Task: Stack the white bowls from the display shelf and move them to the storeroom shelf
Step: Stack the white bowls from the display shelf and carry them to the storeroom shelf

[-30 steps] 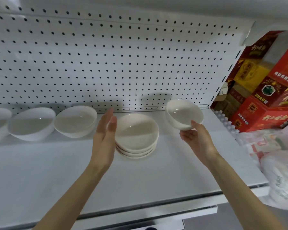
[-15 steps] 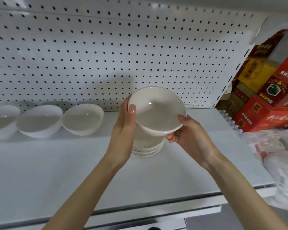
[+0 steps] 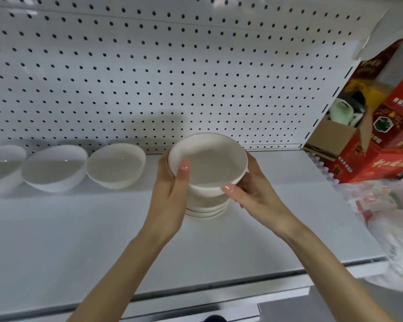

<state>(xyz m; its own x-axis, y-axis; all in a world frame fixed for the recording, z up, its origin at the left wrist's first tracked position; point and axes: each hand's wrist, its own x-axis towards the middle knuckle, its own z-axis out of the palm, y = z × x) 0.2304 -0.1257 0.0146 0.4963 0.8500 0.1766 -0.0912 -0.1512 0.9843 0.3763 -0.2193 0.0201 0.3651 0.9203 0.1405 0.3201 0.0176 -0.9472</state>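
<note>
A white bowl (image 3: 209, 163) sits at the top of a stack of white bowls (image 3: 207, 209) on the white display shelf (image 3: 79, 240). My left hand (image 3: 172, 189) grips the top bowl's left side, thumb over the rim. My right hand (image 3: 251, 194) holds its right side, thumb at the front rim. Three more white bowls stand in a row to the left: one (image 3: 116, 165) nearest, one (image 3: 54, 167) further left, and one (image 3: 2, 168) cut off by the frame's edge.
A white pegboard (image 3: 172, 77) backs the shelf. Red and yellow boxes (image 3: 382, 126) stand past the shelf's right end, with a brown carton (image 3: 330, 138) beside them. Plastic-wrapped goods (image 3: 389, 224) lie at the lower right.
My right hand carried the bowl from the shelf's right end over to the stack. My left hand closed on its left side, and the bowl has come down onto the stack.
</note>
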